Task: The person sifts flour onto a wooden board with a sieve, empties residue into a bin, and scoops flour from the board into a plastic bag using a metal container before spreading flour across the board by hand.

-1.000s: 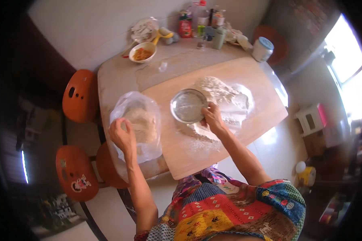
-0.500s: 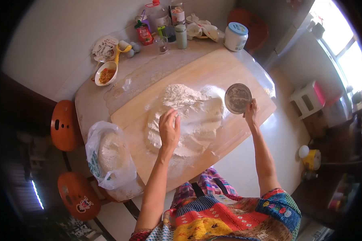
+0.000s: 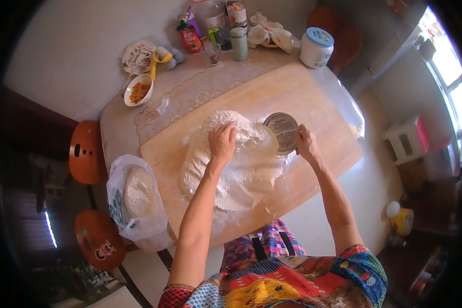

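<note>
Plainly, your right hand [image 3: 307, 143] grips the sieve [image 3: 281, 133], fingers closed, at the right of the flour [image 3: 241, 177]; your left hand [image 3: 222, 145], fingers half-curled, meets its far side, grasp unclear.

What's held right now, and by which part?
Right hand: the round sieve, gripped at the side of its rim. Left hand: at the flour mound; can't tell if it grips any.
</note>
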{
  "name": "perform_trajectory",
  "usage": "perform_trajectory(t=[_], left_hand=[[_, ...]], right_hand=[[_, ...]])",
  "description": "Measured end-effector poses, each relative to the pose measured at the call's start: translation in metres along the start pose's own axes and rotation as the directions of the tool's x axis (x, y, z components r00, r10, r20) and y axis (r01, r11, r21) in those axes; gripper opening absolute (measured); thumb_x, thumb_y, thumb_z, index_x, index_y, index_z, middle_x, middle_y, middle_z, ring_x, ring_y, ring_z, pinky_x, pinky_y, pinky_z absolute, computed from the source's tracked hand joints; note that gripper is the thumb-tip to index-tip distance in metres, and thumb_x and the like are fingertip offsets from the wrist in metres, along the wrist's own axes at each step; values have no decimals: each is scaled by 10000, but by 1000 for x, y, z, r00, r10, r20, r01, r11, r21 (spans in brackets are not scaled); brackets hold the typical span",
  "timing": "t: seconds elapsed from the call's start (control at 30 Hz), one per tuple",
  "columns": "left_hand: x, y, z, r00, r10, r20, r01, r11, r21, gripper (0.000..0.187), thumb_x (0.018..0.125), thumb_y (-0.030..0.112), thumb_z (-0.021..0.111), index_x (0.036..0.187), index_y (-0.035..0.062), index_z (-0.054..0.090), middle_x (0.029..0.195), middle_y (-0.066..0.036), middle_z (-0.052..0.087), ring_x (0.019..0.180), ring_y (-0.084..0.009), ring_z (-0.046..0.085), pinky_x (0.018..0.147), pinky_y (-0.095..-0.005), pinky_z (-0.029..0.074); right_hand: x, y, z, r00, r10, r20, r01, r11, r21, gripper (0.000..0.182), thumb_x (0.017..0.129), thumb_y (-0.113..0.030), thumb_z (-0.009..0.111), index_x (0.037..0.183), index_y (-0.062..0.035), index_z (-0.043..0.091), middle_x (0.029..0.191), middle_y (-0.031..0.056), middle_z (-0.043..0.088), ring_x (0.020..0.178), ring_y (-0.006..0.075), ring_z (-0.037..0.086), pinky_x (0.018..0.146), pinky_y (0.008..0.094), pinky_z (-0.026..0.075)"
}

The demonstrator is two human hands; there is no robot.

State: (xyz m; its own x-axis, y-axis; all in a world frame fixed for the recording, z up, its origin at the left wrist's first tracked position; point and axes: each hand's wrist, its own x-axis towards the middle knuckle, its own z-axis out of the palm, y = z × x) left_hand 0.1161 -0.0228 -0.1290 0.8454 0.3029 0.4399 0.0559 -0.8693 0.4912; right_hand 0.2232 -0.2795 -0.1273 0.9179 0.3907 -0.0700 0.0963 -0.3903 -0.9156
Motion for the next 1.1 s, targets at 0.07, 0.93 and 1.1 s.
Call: perform_trajectory(t=[0.07,0.93,1.1], left_hand=[[-4,-3,6,997,-43,62,46,998,-46,230,871,206,491,1023,86,616,957,-101,633,908,-285,558,811,-401,397],[-92,30,-63,860,-510,-20,452,779,-433,260,817,245,615,967,33,590,1022,-115,590,937,-238,560,819,-346,449],[-112,-5,-69,727,-652,214,673,615,-412,118,728,64,606,828,23,559,861,-50,578,722,-161,514,651,-295,433]], right_hand=[[3,-5,10,998,-18,52,17,1000,13,117,874,-92,420,843,7,475,506,88,511,375,139,491,354,281,364],[-99,-39,96,961,243,134,-277,842,463,89,803,-77,453,816,9,438,553,84,484,361,140,442,311,259,329],[-109,-41,97,991,88,102,-130,815,565,137,830,-119,471,945,-44,476,546,11,472,347,78,398,303,215,300]])
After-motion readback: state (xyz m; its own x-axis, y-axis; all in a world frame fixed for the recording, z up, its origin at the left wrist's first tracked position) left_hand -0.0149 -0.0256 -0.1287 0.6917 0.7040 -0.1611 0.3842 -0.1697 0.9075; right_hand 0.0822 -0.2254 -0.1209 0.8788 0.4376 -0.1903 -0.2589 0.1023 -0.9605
